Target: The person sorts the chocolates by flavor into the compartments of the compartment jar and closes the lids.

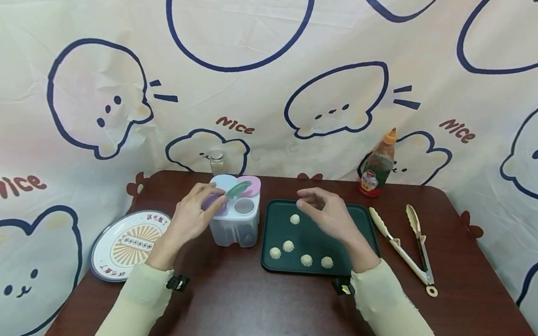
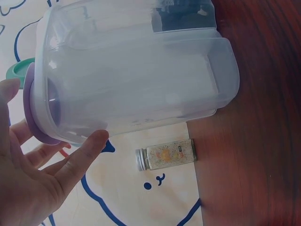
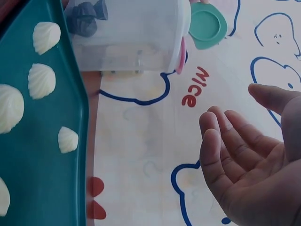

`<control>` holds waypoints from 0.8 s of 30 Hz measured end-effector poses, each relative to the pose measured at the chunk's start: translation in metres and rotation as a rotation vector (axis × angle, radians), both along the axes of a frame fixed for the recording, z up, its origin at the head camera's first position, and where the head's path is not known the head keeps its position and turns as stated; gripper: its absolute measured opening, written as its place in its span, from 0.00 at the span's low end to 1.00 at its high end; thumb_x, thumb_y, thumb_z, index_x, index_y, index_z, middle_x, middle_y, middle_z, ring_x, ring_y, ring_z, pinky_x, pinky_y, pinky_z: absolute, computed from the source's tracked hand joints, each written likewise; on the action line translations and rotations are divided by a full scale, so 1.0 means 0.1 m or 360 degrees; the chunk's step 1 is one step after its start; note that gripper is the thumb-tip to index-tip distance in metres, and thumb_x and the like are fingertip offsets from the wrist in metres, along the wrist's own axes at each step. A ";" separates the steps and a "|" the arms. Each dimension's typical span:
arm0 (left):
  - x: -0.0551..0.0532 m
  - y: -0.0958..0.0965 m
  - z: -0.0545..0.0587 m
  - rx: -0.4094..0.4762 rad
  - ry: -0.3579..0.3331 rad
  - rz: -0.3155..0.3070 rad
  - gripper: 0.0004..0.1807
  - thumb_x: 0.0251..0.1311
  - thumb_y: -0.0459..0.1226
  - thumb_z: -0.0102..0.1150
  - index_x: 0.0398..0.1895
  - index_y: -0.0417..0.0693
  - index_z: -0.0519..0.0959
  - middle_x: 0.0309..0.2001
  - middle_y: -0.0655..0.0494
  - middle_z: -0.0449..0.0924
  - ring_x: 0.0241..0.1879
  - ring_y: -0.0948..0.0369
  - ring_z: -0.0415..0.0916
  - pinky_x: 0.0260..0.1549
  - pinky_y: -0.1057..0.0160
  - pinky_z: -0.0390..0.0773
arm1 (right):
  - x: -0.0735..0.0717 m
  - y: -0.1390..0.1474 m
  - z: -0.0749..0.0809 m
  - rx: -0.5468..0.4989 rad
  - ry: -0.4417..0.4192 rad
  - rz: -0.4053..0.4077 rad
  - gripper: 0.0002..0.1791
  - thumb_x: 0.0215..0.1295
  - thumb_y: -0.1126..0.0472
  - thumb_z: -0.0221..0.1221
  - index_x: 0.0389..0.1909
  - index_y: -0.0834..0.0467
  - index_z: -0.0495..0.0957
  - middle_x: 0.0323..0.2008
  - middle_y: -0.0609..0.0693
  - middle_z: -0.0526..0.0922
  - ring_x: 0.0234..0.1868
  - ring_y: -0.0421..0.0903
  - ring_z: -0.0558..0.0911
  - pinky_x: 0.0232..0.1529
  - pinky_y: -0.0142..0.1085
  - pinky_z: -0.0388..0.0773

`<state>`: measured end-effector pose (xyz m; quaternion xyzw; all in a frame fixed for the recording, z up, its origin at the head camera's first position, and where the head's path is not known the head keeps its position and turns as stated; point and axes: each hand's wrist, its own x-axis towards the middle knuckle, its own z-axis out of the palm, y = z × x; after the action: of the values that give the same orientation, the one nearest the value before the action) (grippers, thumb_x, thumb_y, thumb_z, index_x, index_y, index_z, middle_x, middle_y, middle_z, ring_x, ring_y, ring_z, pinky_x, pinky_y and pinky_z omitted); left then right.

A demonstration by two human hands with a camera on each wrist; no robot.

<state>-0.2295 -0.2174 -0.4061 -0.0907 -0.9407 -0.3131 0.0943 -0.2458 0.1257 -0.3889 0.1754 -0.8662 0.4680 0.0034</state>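
My left hand point(image 1: 193, 212) pinches a small green lid point(image 1: 238, 190) between thumb and fingers, tilted above a clear plastic storage box point(image 1: 232, 232). The box's top has a pink lid point(image 1: 250, 184), a pale blue one and a purple lid point(image 2: 35, 103); one round opening point(image 1: 244, 206) is uncovered. In the left wrist view, one fingertip lies right at the box's side. My right hand point(image 1: 327, 214) hovers over the dark green tray point(image 1: 340, 227), fingers loosely bent and holding nothing. Several small white pleated buns point(image 1: 306, 260) lie on the tray.
Tongs point(image 1: 405, 257) lie spread right of the tray, with a red sauce bottle point(image 1: 377, 169) behind. A small glass seasoning jar point(image 2: 169, 154) stands behind the box. At left are round patterned plates point(image 1: 123, 243). Dark pieces point(image 3: 84, 21) show inside the box.
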 end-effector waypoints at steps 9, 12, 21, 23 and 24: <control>0.00 0.00 0.00 0.0001 0.0018 0.0000 0.31 0.69 0.64 0.44 0.60 0.56 0.77 0.71 0.49 0.67 0.70 0.43 0.66 0.66 0.31 0.62 | -0.06 -0.17 0.00 -0.0035 0.0024 0.0052 0.18 0.69 0.46 0.60 0.57 0.46 0.80 0.47 0.47 0.87 0.47 0.46 0.83 0.46 0.42 0.79; 0.00 0.00 0.00 0.0004 0.0024 -0.0003 0.30 0.69 0.64 0.44 0.60 0.56 0.77 0.71 0.48 0.67 0.70 0.43 0.66 0.65 0.31 0.62 | -0.07 -0.23 0.02 -0.0046 0.0025 0.0071 0.18 0.69 0.46 0.61 0.56 0.47 0.80 0.47 0.48 0.87 0.47 0.46 0.82 0.46 0.43 0.79; 0.00 0.01 0.00 -0.0002 0.0026 0.0002 0.30 0.69 0.64 0.44 0.60 0.56 0.77 0.71 0.49 0.67 0.70 0.43 0.65 0.66 0.30 0.60 | -0.12 -0.40 0.08 -0.0037 0.0064 0.0102 0.17 0.69 0.47 0.60 0.56 0.46 0.81 0.46 0.46 0.87 0.46 0.46 0.83 0.46 0.43 0.80; 0.00 0.01 0.00 0.0000 0.0025 0.0003 0.31 0.69 0.65 0.43 0.60 0.56 0.78 0.71 0.49 0.67 0.70 0.43 0.65 0.66 0.30 0.60 | -0.13 -0.43 0.09 -0.0039 0.0063 0.0108 0.17 0.69 0.47 0.60 0.56 0.46 0.81 0.46 0.47 0.87 0.45 0.45 0.83 0.45 0.42 0.80; 0.00 0.01 0.00 0.0001 0.0026 0.0002 0.31 0.69 0.65 0.44 0.60 0.56 0.78 0.71 0.49 0.67 0.70 0.43 0.65 0.66 0.29 0.60 | -0.14 -0.44 0.10 -0.0038 0.0066 0.0111 0.17 0.69 0.47 0.61 0.56 0.46 0.81 0.46 0.46 0.87 0.45 0.45 0.83 0.44 0.41 0.81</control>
<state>-0.2294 -0.2167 -0.4060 -0.0926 -0.9399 -0.3125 0.1021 -0.2596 0.0815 -0.3792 0.2151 -0.8537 0.4743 0.0073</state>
